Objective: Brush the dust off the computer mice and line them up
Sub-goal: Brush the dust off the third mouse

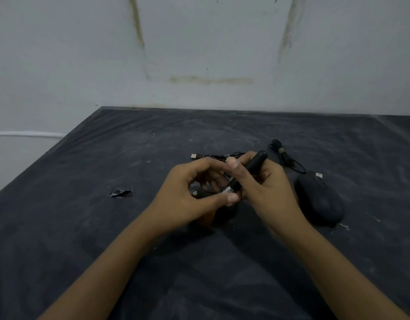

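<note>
the right fingers point(252, 181) wrap a black brush point(257, 162), the left fingers point(213, 165) curl on what looks like a small mouse point(220, 212), light, hard, smooth, best held by its sides, with a big mouse point(319, 202) just right of them and tangled cords point(289, 160) behind.

A black computer mouse point(319, 202) lies flat on the dark, dusty desk point(84, 227), off to the right. Its thin cable point(289, 159) is bundled behind it, and a USB plug point(318, 175) sits just beside its far end. A second mouse point(224, 212), also black, is mostly hidden in the curled left hand point(188, 195). The right hand point(271, 188) grips a brush point(252, 169) with a black handle and silver collar, slanting down toward that mouse, its bristles hidden.
</note>
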